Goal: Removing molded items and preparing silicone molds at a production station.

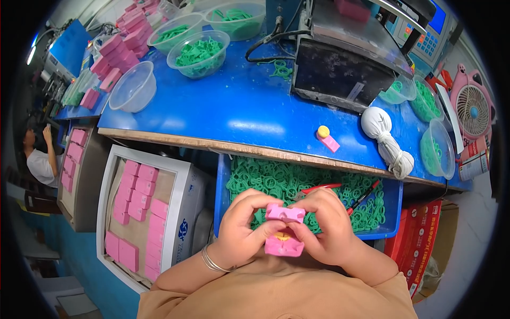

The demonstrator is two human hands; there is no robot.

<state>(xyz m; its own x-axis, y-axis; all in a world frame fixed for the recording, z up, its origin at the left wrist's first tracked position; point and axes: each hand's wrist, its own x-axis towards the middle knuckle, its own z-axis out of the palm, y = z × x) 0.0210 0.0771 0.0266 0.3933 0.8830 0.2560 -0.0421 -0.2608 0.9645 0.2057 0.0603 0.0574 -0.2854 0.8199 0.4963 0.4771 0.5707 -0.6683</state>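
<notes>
Clasping the upper pink piece (285, 213) and lower pink piece (283, 246) near the blue tray (393, 210), my left hand (243, 226) and right hand (328, 226) are pinching opposite ends; both pieces are seeming light, probably stiff, so I'm favouring those ends.

The halves (285, 213) are pink, the lower one with a yellow patch inside. Pink, too, are the blocks (127, 254) in the crate (182, 178) (its rim white, its lining brown). The rings (255, 178) are green, the bin (390, 215) blue, the bench (207, 114) blue with a brown edge. The bundle (385, 141) is greyish white; the fan (473, 111) pink, blue-hubbed; the carton (425, 244) red with pale print; the shirt (276, 292) plain tan; the bangles (210, 260) silver.
</notes>
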